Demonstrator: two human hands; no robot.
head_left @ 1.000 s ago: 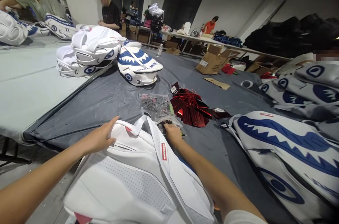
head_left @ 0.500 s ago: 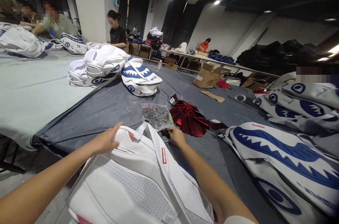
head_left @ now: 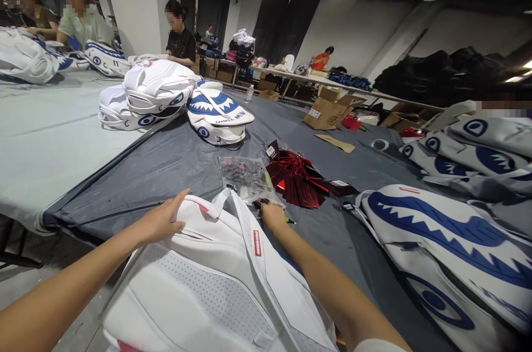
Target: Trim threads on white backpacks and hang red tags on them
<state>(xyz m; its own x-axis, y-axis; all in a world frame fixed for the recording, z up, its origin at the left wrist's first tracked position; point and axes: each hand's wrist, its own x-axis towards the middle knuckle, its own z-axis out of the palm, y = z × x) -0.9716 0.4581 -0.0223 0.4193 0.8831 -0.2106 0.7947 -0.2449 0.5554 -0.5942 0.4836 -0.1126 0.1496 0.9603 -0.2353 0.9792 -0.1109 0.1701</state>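
A white backpack [head_left: 166, 291] stands close in front of me, its perforated back panel and shoulder strap toward me. A red label [head_left: 257, 243] is on the strap. My left hand [head_left: 162, 220] grips the upper left edge of the backpack, thumb on the near side. Beyond the bag's right side, my right hand [head_left: 273, 217] is closed, knuckles up, at the table. Something dark shows at its fingers and a green tip sticks out to its right; what it holds is mostly hidden. A clear plastic bag [head_left: 245, 174] of small dark parts lies just beyond that hand.
Dark-red shiny tags [head_left: 297, 177] lie fanned on the grey-covered table [head_left: 166, 166]. White-and-blue shark-face backpacks lie at right [head_left: 453, 241] and at the far left [head_left: 220, 113]. A cardboard box [head_left: 326, 111] stands farther back. Several people work at tables behind.
My right hand has shifted slightly left and its fingers have curled more; a green tip now shows at its right. My left hand stays on the backpack. The view has tilted slightly.
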